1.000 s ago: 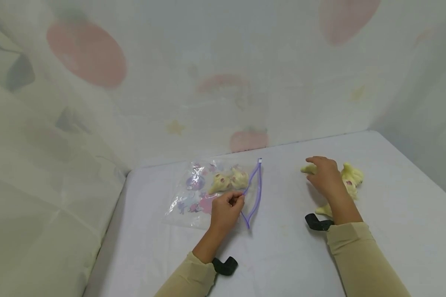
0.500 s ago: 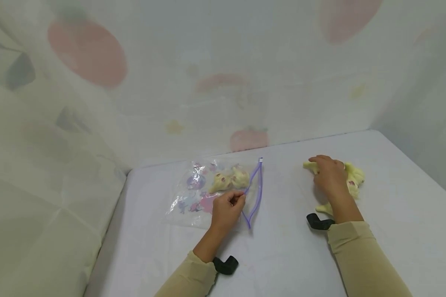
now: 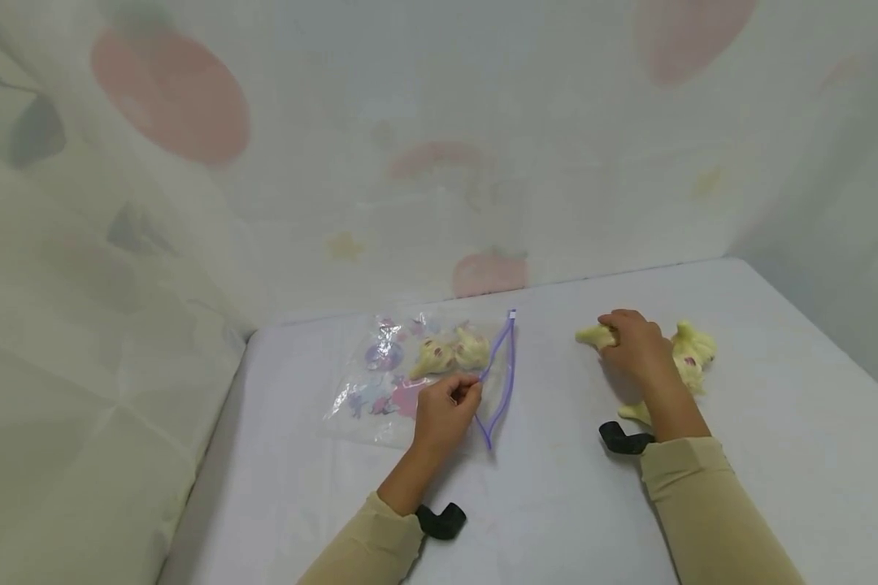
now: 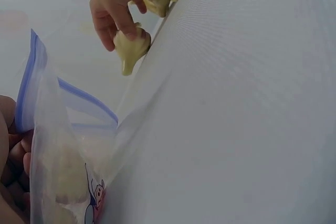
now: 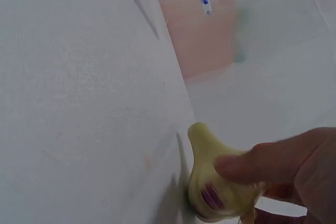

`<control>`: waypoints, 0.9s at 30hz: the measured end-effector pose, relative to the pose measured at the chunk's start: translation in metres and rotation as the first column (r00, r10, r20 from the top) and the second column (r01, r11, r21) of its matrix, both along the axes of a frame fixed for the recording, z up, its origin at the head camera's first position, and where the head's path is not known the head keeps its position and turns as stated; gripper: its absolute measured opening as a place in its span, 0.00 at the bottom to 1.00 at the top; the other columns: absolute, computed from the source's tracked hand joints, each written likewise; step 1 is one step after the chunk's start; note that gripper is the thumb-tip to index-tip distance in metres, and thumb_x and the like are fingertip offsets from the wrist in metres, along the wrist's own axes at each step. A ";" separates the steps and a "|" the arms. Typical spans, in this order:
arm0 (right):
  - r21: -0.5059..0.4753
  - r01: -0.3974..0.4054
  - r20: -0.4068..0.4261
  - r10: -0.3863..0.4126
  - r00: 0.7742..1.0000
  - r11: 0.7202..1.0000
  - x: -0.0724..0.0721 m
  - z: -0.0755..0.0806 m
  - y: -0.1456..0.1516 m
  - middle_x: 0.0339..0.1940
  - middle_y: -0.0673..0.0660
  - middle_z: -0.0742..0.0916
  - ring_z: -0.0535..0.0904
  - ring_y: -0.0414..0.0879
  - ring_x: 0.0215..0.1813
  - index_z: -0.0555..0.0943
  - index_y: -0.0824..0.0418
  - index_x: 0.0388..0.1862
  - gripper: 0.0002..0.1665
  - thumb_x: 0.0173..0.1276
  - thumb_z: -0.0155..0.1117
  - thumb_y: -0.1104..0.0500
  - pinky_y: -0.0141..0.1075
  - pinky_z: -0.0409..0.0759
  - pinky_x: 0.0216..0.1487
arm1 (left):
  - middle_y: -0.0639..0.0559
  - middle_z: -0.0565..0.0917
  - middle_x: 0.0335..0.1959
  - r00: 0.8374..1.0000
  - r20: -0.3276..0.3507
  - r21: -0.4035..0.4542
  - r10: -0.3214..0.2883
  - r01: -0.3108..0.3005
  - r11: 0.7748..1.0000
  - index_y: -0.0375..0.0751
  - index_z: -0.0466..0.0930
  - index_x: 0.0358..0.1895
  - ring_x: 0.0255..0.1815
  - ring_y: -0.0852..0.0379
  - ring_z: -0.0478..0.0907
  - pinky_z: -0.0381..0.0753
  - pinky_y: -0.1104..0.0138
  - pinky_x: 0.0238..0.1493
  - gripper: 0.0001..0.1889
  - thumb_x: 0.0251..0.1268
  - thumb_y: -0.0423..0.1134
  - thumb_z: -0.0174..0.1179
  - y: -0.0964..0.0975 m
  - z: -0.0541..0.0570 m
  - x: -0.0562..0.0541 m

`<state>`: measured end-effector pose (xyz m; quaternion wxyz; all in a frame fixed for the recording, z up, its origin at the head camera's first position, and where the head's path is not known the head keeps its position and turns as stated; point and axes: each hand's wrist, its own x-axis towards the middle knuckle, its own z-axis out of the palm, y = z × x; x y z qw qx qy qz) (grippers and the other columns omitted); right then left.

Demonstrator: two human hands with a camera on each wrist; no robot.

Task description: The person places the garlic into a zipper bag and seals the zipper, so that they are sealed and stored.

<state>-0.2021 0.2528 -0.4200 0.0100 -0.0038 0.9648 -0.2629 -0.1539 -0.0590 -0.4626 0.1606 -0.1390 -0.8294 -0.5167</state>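
My left hand pinches the purple-edged rim of a clear zip bag, whose mouth gapes toward the right. Two pale yellow garlic bulbs with purple marks lie inside it. On the right, my right hand grips another garlic bulb by its body, thumb on one side, stem end pointing left. The right wrist view shows that held bulb close up, just at the table surface. More garlic bulbs lie beside the right wrist, partly hidden by the arm.
The white table has a rear edge against a hanging cloth printed with strawberries. A cloth wall also closes off the left side. Black wrist straps sit at both cuffs. A white slider is at the bag's far corner.
My right hand has closed its fingers on a garlic bulb and shifted it slightly left, away from the others. The left hand stays at the bag's rim.
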 end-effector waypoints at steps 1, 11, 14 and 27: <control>0.002 0.000 0.015 0.000 1.000 1.000 0.000 0.000 0.000 0.72 0.68 0.68 0.64 0.78 0.63 0.71 0.60 0.68 0.33 0.63 0.63 0.60 0.72 0.65 0.54 | 0.54 0.84 0.22 1.000 0.008 0.002 0.003 -0.003 1.000 0.39 0.88 0.35 0.23 0.64 0.75 0.76 0.74 0.24 0.03 0.60 0.32 0.65 0.000 0.000 0.000; -0.020 -0.053 0.031 0.054 0.998 0.998 0.003 -0.004 0.000 0.70 0.71 0.70 0.61 0.76 0.62 0.68 0.62 0.71 0.39 0.61 0.67 0.60 0.66 0.68 0.56 | 0.54 0.84 0.23 1.000 0.001 0.001 0.006 -0.006 1.000 0.39 0.88 0.34 0.24 0.65 0.75 0.76 0.74 0.25 0.03 0.60 0.31 0.65 0.002 -0.002 0.004; -0.015 -0.053 0.041 0.053 0.998 0.999 0.003 -0.003 -0.001 0.70 0.71 0.69 0.59 0.76 0.64 0.66 0.60 0.73 0.40 0.63 0.66 0.57 0.69 0.66 0.57 | 0.54 0.84 0.23 1.000 -0.023 -0.012 0.007 -0.007 1.000 0.39 0.88 0.34 0.23 0.65 0.75 0.76 0.74 0.24 0.03 0.59 0.31 0.65 0.002 -0.002 0.003; -0.024 -0.082 0.079 0.084 0.993 0.996 0.004 0.001 -0.003 0.70 0.73 0.68 0.59 0.77 0.66 0.63 0.61 0.74 0.40 0.67 0.64 0.51 0.70 0.65 0.59 | 0.54 0.85 0.23 1.000 -0.024 -0.016 0.000 -0.001 1.000 0.38 0.88 0.34 0.23 0.65 0.75 0.76 0.74 0.24 0.04 0.60 0.31 0.65 0.003 -0.001 0.005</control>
